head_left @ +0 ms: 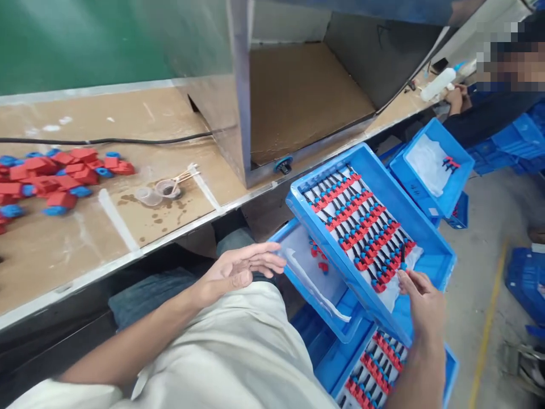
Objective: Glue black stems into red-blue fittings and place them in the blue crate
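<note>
Pale shirt (238,346) cloth fills the space nearest the camera, on the near side of the tray (385,179), the blue one bearing neat rows (357,227) on a white liner. Over the lap, just short of the tray's left edge, the left hand (242,267) is loosely spread, palm inward, with nothing in it. At the tray's near right corner, the right hand (423,295) pinches one part (403,255) between thumb and forefinger, black stem up and blue collar below, beside the end of the rows. Whether it touches the liner is hidden by the fingers.

Judging by this, the step in hand is laying out or picking up a single part at the row's end; which of the two, I cannot tell. Either way, the next move calls for a light fingertip pinch and care not to knock the neighbours.

Partly under the tray sits a lower bin (340,334). Left of the tray, the bench (179,227) carries a red-and-blue pile (46,176).
</note>
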A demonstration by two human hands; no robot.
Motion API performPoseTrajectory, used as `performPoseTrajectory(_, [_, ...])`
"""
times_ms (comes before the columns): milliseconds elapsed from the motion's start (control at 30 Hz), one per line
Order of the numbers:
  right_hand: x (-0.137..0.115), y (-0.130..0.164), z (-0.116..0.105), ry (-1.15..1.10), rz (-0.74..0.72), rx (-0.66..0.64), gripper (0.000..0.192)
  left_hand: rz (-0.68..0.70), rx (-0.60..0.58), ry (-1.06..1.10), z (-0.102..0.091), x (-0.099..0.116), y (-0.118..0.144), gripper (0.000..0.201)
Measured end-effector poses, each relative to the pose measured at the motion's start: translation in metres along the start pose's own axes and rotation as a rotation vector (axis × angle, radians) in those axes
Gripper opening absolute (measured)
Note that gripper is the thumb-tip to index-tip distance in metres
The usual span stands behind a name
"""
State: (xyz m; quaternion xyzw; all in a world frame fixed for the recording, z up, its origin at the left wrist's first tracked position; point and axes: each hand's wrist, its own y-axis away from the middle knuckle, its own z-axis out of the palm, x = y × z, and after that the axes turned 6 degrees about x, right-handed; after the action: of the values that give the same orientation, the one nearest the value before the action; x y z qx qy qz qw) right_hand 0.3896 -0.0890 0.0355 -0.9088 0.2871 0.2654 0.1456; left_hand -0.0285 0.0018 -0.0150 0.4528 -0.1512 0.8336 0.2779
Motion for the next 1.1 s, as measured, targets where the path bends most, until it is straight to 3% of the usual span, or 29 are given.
performPoseTrajectory(67, [0.040,-0.009,-0.019,0.155,0.142,-0.013,0.058,-0.065,-0.030,-0.029,0.000,-0.004,-0.003,0.058])
performPoseTrajectory(133, [0.069,-0.009,-0.024,0.223,0.206,-0.112,0.055,-0.099,-0.040,-0.052,0.000,-0.009,-0.007,0.054])
performPoseTrajectory(333, [0.113,0.005,-0.011,0.245,0.080,-0.406,0.045,-0.196,0.016,-0.134,0.007,-0.023,-0.023,0.050])
performPoseTrajectory(567, [0.122,0.009,0.007,0.246,-0.046,-0.514,0.032,-0.233,-0.114,-0.181,0.010,-0.037,-0.045,0.055])
performPoseTrajectory(900, [0.129,0.005,0.025,0.221,-0.108,-0.569,0.032,-0.341,-0.078,-0.170,0.027,-0.027,-0.052,0.056])
performPoseTrajectory(1100, [0.133,0.014,0.013,0.224,-0.055,-0.419,0.033,-0.343,-0.103,-0.164,0.023,-0.023,-0.052,0.055])
